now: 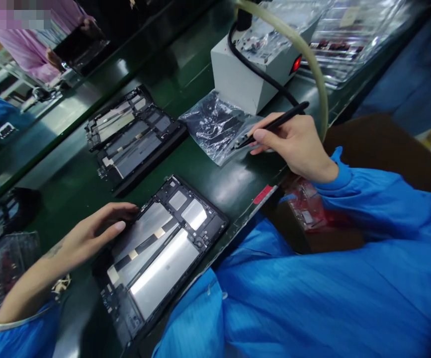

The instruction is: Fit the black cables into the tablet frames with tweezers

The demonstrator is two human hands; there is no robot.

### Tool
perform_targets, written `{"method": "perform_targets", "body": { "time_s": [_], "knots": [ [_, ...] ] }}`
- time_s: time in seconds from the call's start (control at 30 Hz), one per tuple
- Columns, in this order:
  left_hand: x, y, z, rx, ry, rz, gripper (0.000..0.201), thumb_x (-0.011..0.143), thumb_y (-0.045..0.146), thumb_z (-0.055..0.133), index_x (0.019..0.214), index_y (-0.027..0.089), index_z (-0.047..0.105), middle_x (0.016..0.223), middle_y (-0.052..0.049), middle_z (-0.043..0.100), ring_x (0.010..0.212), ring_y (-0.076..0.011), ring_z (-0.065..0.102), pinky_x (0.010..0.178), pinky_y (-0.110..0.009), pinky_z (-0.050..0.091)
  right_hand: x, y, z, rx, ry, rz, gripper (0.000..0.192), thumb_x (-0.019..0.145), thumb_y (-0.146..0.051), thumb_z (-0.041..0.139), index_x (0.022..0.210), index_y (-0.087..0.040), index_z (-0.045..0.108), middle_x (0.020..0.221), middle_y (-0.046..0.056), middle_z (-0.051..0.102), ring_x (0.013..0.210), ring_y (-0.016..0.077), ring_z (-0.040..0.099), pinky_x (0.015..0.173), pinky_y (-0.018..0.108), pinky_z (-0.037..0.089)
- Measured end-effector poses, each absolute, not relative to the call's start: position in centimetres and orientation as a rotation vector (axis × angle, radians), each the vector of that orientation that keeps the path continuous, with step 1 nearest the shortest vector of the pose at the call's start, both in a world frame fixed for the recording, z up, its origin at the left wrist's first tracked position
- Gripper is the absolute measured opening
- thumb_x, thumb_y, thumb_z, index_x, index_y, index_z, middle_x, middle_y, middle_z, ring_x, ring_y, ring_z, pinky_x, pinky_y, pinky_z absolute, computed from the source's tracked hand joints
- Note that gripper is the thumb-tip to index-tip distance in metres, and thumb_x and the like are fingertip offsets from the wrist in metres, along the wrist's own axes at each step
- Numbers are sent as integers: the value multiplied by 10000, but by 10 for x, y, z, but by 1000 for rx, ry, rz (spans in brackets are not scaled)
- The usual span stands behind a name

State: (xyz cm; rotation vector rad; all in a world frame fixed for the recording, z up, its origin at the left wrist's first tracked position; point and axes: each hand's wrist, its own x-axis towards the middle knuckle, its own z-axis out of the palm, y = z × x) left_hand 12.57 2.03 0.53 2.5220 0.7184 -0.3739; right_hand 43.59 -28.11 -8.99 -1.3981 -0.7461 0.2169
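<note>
Tablet chassis (159, 248) lies open, back side up, right under your left hand (96, 231); long axis runs diagonally, from bottom-left near your body up toward the right. Your left hand rests flat on its upper-left edge, fingers loose and spread, gripping nothing. Lower-left corner of the chassis is dark, small parts there are hard to make out.

Your right hand (297, 144) is pinched around a black pen-shaped tool (273, 124), held like a pencil. Tool's long axis slopes down to the left; its tip sits on the clear plastic bag (215, 124) just left of your fingers. Bag contents are too glossy to tell. A black cable (260, 72) runs from the tool's rear end up to the white box (245, 69) just beyond your right hand.

Second chassis (133, 134) lies beyond your left hand, same diagonal heading. Another person's hands, top left, hold a dark panel (81, 47); mostly cut off. Green table (69, 184) carries everything.
</note>
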Motion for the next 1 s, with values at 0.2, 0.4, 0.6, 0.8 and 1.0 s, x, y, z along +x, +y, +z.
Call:
{"method": "perform_targets", "body": {
  "time_s": [0.2, 0.4, 0.6, 0.8, 1.0],
  "knots": [
    [201, -2, 49, 3053, 219, -267, 513, 985, 560, 436, 1336, 232, 616, 1304, -77, 722, 1104, -282, 723, 941, -390, 571, 426, -329, -85, -1092, -483, 369, 353, 824, -517, 882, 900, -193, 763, 800, 19, 681, 781, 142, 688, 654, 228, 640],
    [340, -111, 32, 2798, -650, -153, 337, 1039, 417, 478, 1163, 192, 696, 1086, -77, 764, 940, -211, 714, 860, -324, 532, 417, -392, -97, -1040, -313, 240, 386, 816, -618, 843, 934, -271, 723, 771, -20, 626, 855, 144, 708, 666, 208, 623],
    [438, -261, -23, 1917, -465, -380, 436, 1117, 346, 379, 1522, 201, 449, 1585, -138, 544, 1385, -190, 616, 1092, -337, 534, 459, -464, -132, -1112, -258, -191, 406, 906, -695, 677, 848, -295, 634, 812, -22, 623, 945, 159, 697, 770, 259, 643],
    [446, -326, -19, 1828, -410, -557, 552, 1155, 273, 42, 1692, 242, 161, 1750, -40, 278, 1552, -77, 413, 1152, -233, 473, 517, -493, -159, -1003, -299, -353, 367, 893, -691, 672, 805, -335, 671, 869, -1, 677, 1163, 196, 638, 975, 369, 615],
    [378, -218, 0, 1916, -407, -366, 515, 1124, 359, 340, 1631, 267, 317, 1662, -124, 456, 1476, -231, 541, 1152, -402, 506, 487, -477, -133, -1097, -487, -281, 394, 898, -808, 520, 898, -477, 735, 866, 72, 702, 1354, 286, 483, 1108, 510, 491]
  ]
}}
